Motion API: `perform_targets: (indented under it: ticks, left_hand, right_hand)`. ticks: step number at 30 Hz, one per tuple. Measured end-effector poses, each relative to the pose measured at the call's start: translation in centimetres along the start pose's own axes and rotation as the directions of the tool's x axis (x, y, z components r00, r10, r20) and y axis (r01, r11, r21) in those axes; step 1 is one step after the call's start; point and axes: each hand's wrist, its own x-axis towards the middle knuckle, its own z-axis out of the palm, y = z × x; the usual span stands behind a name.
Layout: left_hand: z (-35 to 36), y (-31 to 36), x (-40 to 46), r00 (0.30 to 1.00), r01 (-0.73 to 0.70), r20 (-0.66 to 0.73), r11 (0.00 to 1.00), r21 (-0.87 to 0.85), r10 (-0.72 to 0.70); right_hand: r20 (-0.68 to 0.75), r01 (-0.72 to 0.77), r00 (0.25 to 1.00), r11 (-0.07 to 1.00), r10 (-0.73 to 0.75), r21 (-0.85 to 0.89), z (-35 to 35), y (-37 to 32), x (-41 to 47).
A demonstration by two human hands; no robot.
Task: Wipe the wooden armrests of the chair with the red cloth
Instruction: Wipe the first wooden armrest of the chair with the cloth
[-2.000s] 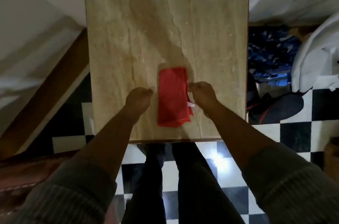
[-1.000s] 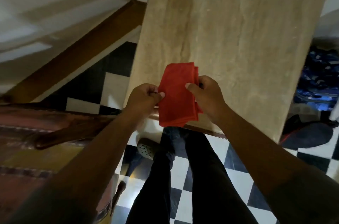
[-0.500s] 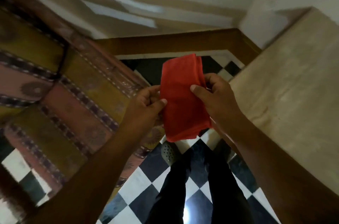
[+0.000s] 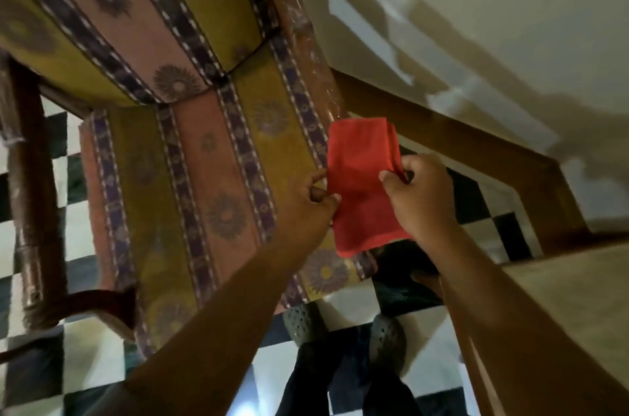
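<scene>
Item: folded red cloth [image 4: 362,184], pinched at each side between my left hand [image 4: 311,201] and right hand [image 4: 420,197], held above the chair [image 4: 190,150] seat; wiping not begun; next, I judge, lower onto the near armrest [image 4: 306,34].

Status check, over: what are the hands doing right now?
Both hands, left and right, hold folded red cloth. Over chair cushion. Armrest unwiped. Nothing blocking.

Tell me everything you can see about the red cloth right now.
The red cloth is a plain, soft-looking fabric folded into a tall rectangle with layered edges showing at its upper right. It is held upright in the air, pinched at its left edge by the left hand and at its right edge by the right hand, in front of the patterned chair cushion.
</scene>
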Motion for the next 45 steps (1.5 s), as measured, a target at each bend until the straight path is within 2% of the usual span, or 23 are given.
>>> perform_targets:
  ticks: [2,4,5,7,9,10,11,12,13,14,16,18,20,22,25,27,29,31,33,37,42,43,45]
  left_hand:
    - [0.8,-0.9,0.4,1.000,0.015,-0.008,0.999,0.030,-0.015]
    - [0.8,-1.6,0.7,0.999,0.020,-0.031,0.999,0.030,-0.019]
    - [0.7,-1.9,0.8,0.999,0.010,-0.037,1.000,0.026,-0.009]
    - [0.2,-2.5,1.1,0.999,0.008,-0.036,0.999,-0.031,-0.009]
    - [-0.3,-3.1,1.6,0.999,0.037,-0.005,0.990,-0.137,-0.038]
    - [-0.5,-3.6,2.1,0.999,0.043,-0.015,0.990,-0.132,-0.046]
    - [-0.7,-4.2,2.9,0.998,0.022,-0.062,0.999,-0.050,-0.025]
    - [-1.1,-5.0,4.0,0.992,-0.025,-0.117,0.993,0.111,0.038]
    - [-1.6,-5.8,5.3,0.982,-0.080,-0.135,0.941,0.329,0.131]
    - [-2.1,-6.6,6.6,0.973,-0.122,-0.095,0.823,0.554,0.208]
    - [-3.6,-8.4,9.9,0.963,-0.165,0.024,0.518,0.840,0.268]
    - [-5.1,-9.6,13.2,0.943,-0.208,0.128,0.246,0.947,0.307]
    - [-6.6,-11.3,16.2,0.928,-0.214,0.150,0.157,0.964,0.342]
    - [-7.4,-13.1,17.1,0.907,-0.215,0.138,0.156,0.964,0.397]
    - [-7.2,-15.4,17.5,0.866,-0.200,0.042,0.268,0.942,0.499]
    - [-7.2,-15.9,17.9,0.862,-0.169,-0.030,0.342,0.925,0.506]
    - [-7.4,-15.8,17.8,0.865,-0.157,-0.053,0.368,0.916,0.499]
    - [-7.6,-15.8,17.8,0.863,-0.168,-0.047,0.373,0.912,0.503]
    - [-7.6,-16.0,17.9,0.859,-0.174,-0.043,0.370,0.913,0.511]
    - [-7.7,-16.6,18.2,0.839,-0.183,-0.048,0.363,0.914,0.542]
    - [-7.7,-16.6,18.3,0.845,-0.180,-0.044,0.360,0.916,0.533]
    - [-7.7,-16.4,18.2,0.853,-0.176,-0.040,0.359,0.917,0.520]
    - [-7.8,-16.0,18.1,0.869,-0.168,-0.034,0.359,0.918,0.494]
  right_hand:
    - [-0.014,-0.030,0.999,0.999,0.029,-0.042,0.7,0.5,-0.2]
    - [-0.051,0.006,0.999,0.990,-0.014,-0.144,1.1,0.7,-0.5]
    - [-0.097,0.050,0.992,0.967,-0.076,-0.248,1.3,0.7,-0.8]
    - [-0.134,0.214,0.945,0.874,-0.298,-0.435,1.8,0.4,-1.5]
    - [-0.015,0.397,0.882,0.758,-0.472,-0.517,2.7,-0.2,-1.8]
    - [0.080,0.461,0.859,0.696,-0.505,-0.551,3.3,-0.3,-1.8]
    - [0.172,0.493,0.851,0.640,-0.497,-0.590,3.9,-0.2,-1.6]
    - [0.244,0.497,0.856,0.597,-0.455,-0.630,4.4,-0.2,-1.3]
    - [0.296,0.492,0.864,0.558,-0.407,-0.668,4.7,0.0,-0.9]
    - [0.326,0.490,0.867,0.521,-0.378,-0.699,4.8,0.2,-0.7]
    - [0.337,0.504,0.854,0.470,-0.396,-0.725,5.6,0.8,-0.2]
    - [0.335,0.530,0.826,0.422,-0.454,-0.736,5.4,1.0,0.2]
    - [0.361,0.562,0.798,0.381,-0.482,-0.734,5.9,0.9,1.5]
    - [0.365,0.576,0.787,0.380,-0.497,-0.724,5.8,0.2,2.7]
    - [0.350,0.573,0.800,0.447,-0.487,-0.687,6.2,-1.1,4.9]
    - [0.332,0.554,0.820,0.498,-0.466,-0.667,6.8,-2.0,6.2]
    - [0.272,0.494,0.852,0.516,-0.447,-0.700,7.1,-2.3,5.9]
    - [0.169,0.386,0.888,0.495,-0.428,-0.778,7.4,-2.1,4.1]
    - [0.132,0.330,0.904,0.466,-0.407,-0.821,7.9,-1.5,2.2]
    - [0.219,0.436,0.865,0.458,-0.452,-0.775,7.7,-1.0,2.5]
    - [0.450,0.656,0.727,0.332,-0.519,-0.677,7.4,-2.7,6.5]
    - [0.448,0.661,0.727,0.353,-0.521,-0.662,7.5,-3.4,7.5]
    - [0.367,0.601,0.793,0.529,-0.486,-0.599,7.9,-4.6,9.2]
